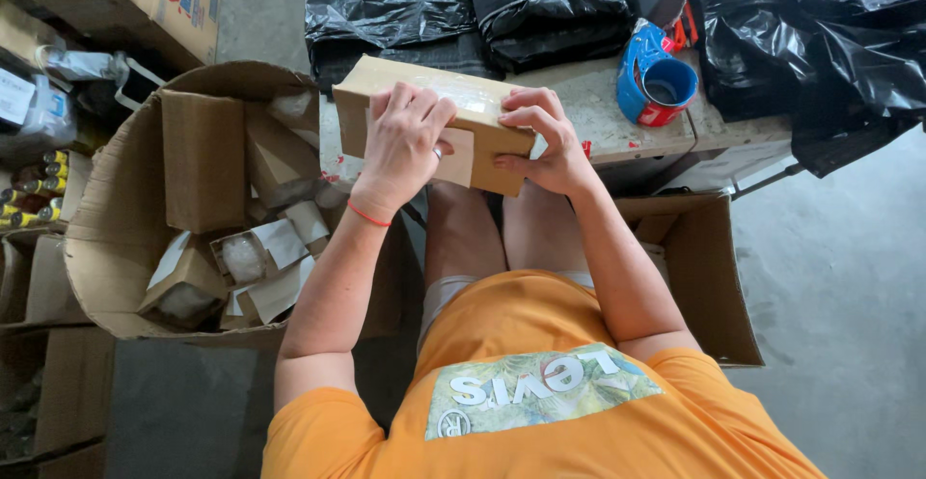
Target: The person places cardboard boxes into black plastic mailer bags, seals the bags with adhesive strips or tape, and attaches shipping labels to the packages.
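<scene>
We hold a small cardboard box [434, 117] at the near edge of the concrete bench [617, 117], above our knees. Our left hand [403, 146] lies over its near face, fingers bent and pressing down on a loose flap [455, 158]. Our right hand [540, 141] grips the box's right end, fingers curled over the top edge and thumb underneath. A strip of clear tape shines along the top of the box.

A blue tape dispenser [654, 79] sits farther along the bench toward its right side, just in front of black plastic bags [386, 1]. On the floor to our left stands a large open carton [125, 209] holding smaller cardboard boxes and white-wrapped items; a second open carton [704, 267] stands by our right leg.

In our judgement the risk lies in the flap: if the left fingers ease off, it could spring open. The box also rests only partly on the bench edge, so a slack right grip could let it tip and drop between our knees
</scene>
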